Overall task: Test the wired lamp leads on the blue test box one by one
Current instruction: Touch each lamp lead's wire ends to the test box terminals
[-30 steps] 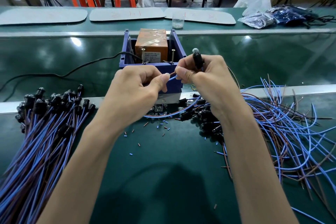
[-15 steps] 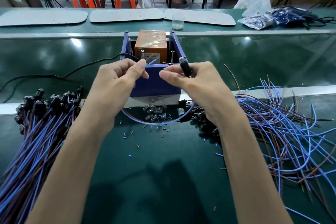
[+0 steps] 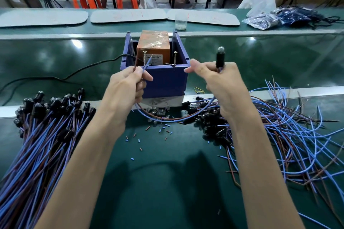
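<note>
On the green desk [image 3: 167,182] stands the blue test box [image 3: 167,82], within reach. The right hand [image 3: 223,87] grips the lamp socket [image 3: 220,58] upright, bulb visible; the left hand [image 3: 126,89] pinches its wire ends [image 3: 147,63] splayed near the screw posts [image 3: 175,57], likely for contact.

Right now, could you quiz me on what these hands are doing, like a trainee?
1. True or false: the right hand grips a black lamp, bulb end up.
2. Which hand pinches the lead's blue and brown wire ends? A) left hand B) right hand.
3. Fill in: the orange block sits ___ the blue test box.
Key: 1 true; 2 A; 3 inside.
</note>
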